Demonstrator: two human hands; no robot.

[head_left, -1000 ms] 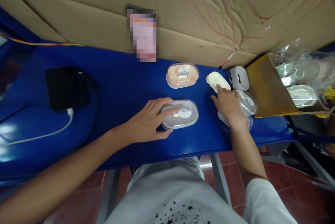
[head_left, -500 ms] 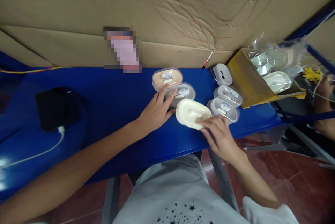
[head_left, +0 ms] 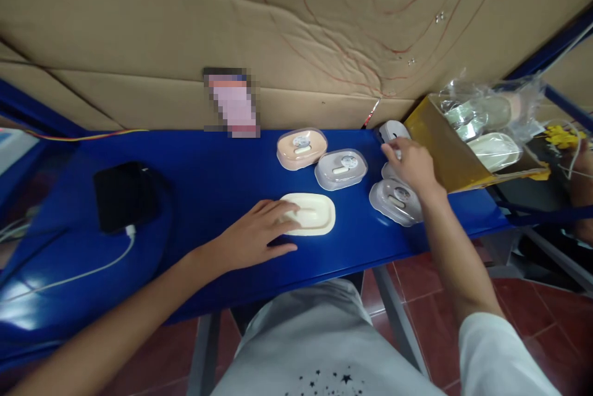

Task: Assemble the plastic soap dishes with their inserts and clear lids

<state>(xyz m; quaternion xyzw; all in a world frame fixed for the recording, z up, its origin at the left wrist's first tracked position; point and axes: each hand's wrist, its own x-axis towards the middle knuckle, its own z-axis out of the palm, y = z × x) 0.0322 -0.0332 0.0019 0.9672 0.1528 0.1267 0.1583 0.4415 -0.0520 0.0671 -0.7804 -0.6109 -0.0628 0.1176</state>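
One cream oval plastic tray [head_left: 317, 215], long axis left-right, is being overlapped at left end by spread left hand [head_left: 254, 230] (right hand [head_left: 413, 167] farther, grip can't be told).

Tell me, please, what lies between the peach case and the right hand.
A grey case, then blue table up to the right hand, in the head view.
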